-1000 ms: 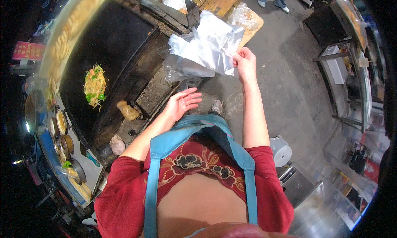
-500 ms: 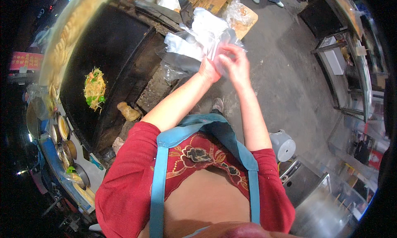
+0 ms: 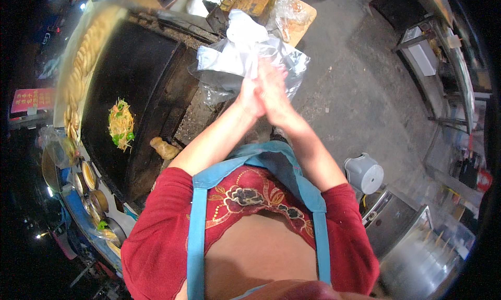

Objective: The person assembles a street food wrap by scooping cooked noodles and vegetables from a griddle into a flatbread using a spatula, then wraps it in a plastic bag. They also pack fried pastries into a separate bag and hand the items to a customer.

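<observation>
My hands meet palm to palm over a bunch of thin plastic bags [image 3: 229,60], white and clear. The left hand [image 3: 251,97] grips a clear plastic bag [image 3: 296,70] near its mouth, though most of its fingers are hidden. Pressed against it, my right hand [image 3: 272,87] has its fingers stretched out and a little blurred, with the clear film around them. To the left, a black griddle [image 3: 151,60] bears a heap of shredded vegetables [image 3: 121,125] with green pieces. A lumpy tan piece [image 3: 164,148] rests by the griddle's near edge.
Round flat pieces [image 3: 78,81] line the griddle's far side. Bowls [image 3: 96,202] stand at the lower left. Behind the bags are a wooden box [image 3: 255,5] and a board [image 3: 302,23]. A grey stool [image 3: 365,175] and metal counter [image 3: 391,222] stand to the right.
My right hand has moved left from beside the left one and now presses against it. The clear bag has spread out further to the right. The view has shifted slightly.
</observation>
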Available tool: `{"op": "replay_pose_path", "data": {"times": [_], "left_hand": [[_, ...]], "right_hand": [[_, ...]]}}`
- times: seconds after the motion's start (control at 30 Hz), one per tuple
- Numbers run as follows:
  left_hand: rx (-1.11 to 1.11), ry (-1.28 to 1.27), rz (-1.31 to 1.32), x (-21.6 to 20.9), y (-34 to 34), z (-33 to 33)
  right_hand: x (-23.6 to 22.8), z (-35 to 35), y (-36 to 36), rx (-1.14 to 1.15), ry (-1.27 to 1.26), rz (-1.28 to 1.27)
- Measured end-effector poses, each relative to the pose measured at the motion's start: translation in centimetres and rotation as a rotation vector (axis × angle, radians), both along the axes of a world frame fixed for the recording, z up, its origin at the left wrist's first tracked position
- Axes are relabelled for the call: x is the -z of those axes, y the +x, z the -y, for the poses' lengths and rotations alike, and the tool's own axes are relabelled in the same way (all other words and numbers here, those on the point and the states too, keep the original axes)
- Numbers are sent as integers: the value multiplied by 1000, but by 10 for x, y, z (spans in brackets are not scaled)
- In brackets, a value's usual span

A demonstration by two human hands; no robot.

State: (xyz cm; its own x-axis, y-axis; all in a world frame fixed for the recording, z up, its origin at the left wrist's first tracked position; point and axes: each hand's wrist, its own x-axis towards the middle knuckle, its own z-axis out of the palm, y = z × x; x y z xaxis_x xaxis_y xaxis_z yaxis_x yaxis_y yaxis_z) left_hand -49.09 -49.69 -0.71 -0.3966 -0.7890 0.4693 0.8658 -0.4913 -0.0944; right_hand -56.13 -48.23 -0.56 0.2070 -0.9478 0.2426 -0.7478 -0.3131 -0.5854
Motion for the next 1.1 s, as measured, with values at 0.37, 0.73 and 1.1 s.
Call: {"op": "replay_pose_path", "data": {"times": [0.37, 0.73, 1.1], "left_hand": [[2, 300, 961, -4, 30, -20], [-111, 151, 1299, -5, 28, -21], [-85, 200, 1193, -16, 45, -30]], "right_hand": [[28, 19, -20, 394, 144, 684], [-4, 0, -30, 148, 423, 1252], [-12, -16, -34, 181, 408, 978]]}}
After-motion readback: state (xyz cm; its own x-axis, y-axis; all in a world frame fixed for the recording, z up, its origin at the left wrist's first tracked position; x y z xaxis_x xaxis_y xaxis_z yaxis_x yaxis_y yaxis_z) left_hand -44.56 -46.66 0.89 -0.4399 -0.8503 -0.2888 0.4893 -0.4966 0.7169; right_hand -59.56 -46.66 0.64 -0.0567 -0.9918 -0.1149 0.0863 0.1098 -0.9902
